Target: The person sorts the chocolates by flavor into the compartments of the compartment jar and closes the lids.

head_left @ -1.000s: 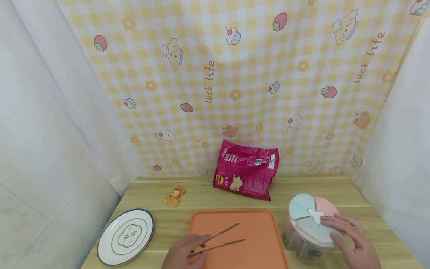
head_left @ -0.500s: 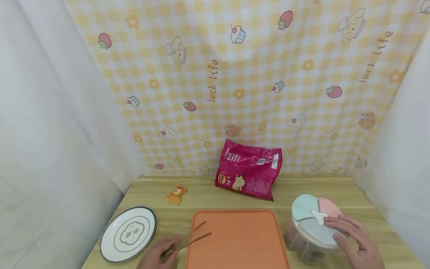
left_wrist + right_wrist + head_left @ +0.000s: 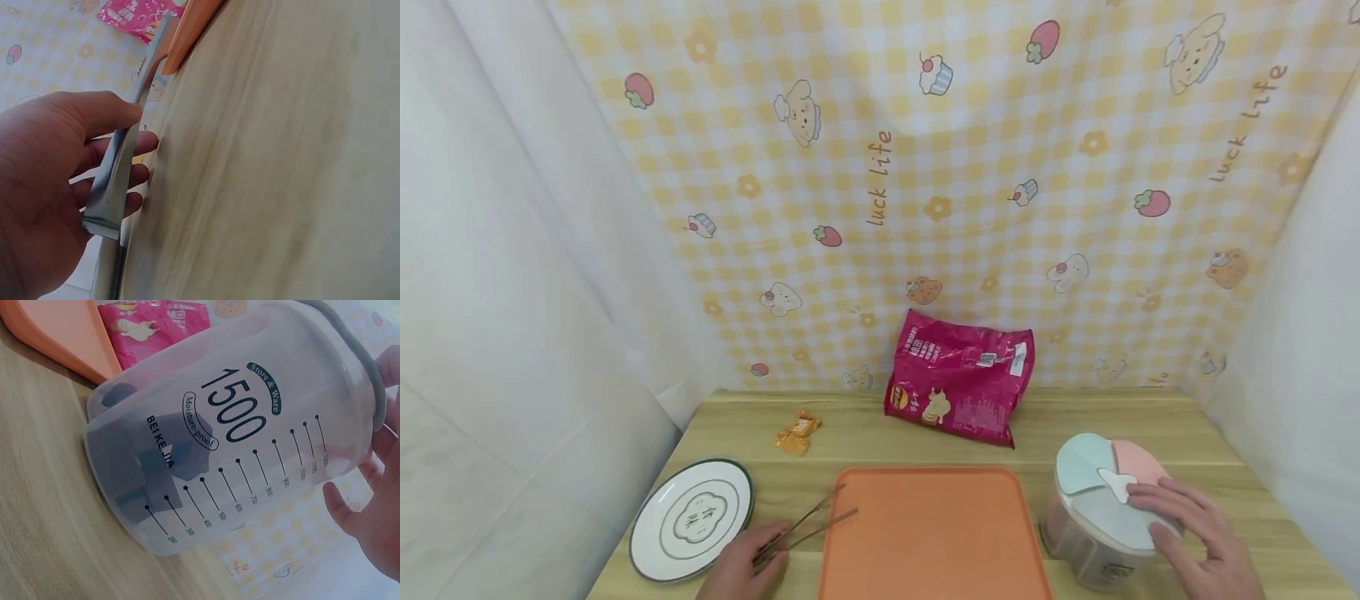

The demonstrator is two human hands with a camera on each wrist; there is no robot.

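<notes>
A pair of slim metal tongs [image 3: 808, 516] is in my left hand [image 3: 745, 567], held between the thumb and fingers, jaws apart. Up close in the left wrist view, the tongs [image 3: 111, 194] stand edge-on low over the wooden table, their far end by the orange tray. My right hand [image 3: 1206, 542] rests on the lid [image 3: 1108, 517] of a clear round storage container [image 3: 1078, 546], fingertips by its white centre knob. The lid has mint, pink and grey sections. Dark grey pieces [image 3: 190, 459] show through the container's wall in the right wrist view.
An orange tray [image 3: 932, 533] lies at the middle front, between both hands. To the left is a white plate [image 3: 655, 537] with a dark rim. Behind are an orange-wrapped candy [image 3: 799, 433] and a magenta snack bag [image 3: 958, 379] leaning against the patterned curtain [image 3: 880, 275].
My left hand has moved left with the tongs, from over the tray to the gap beside the plate. My right hand stays on the lid. The whole head view has shifted slightly.
</notes>
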